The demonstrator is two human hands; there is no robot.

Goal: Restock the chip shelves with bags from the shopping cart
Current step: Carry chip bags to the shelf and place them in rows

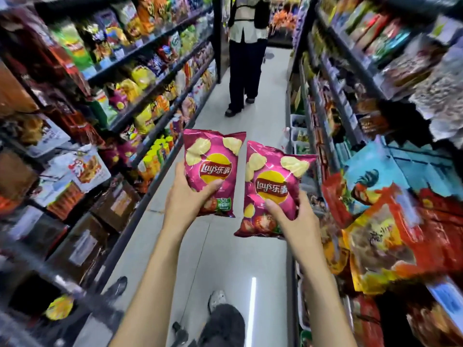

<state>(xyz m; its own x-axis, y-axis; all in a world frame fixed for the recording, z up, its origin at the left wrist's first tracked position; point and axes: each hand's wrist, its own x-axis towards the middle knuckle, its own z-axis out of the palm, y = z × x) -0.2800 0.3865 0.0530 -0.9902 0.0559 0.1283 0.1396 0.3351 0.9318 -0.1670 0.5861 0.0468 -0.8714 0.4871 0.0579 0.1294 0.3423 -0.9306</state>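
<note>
Head view looks down a narrow shop aisle with two bare arms held out over the pale floor [225, 259]. Left hand [186, 199] grips a pink chip bag [213, 159] by its lower left part, thumb curled across the front just under the yellow logo, fingers hidden behind the pack. Right hand [293, 216] grips a second pink chip bag [273, 186] by its lower right part, thumb pressed on the front below the logo, fingers wrapped round the right edge. Both bags are held upright, faces toward the camera, side by side and slightly apart, the left one a little higher. They hang in mid-air above the aisle, between the two runs of shelving, touching neither

Left shelves [150, 93] carry rows of yellow, green, orange and purple snack bags, with brown cartons [82, 241] on the lowest level. Right shelves [350, 78] hold red, orange and blue packets, blurred near the camera. Another person [246, 51] in dark trousers and a pale top stands farther down the aisle. At the bottom edge, a dark trouser leg [223, 324] and a light shoe [216, 298] of the wearer show
</note>
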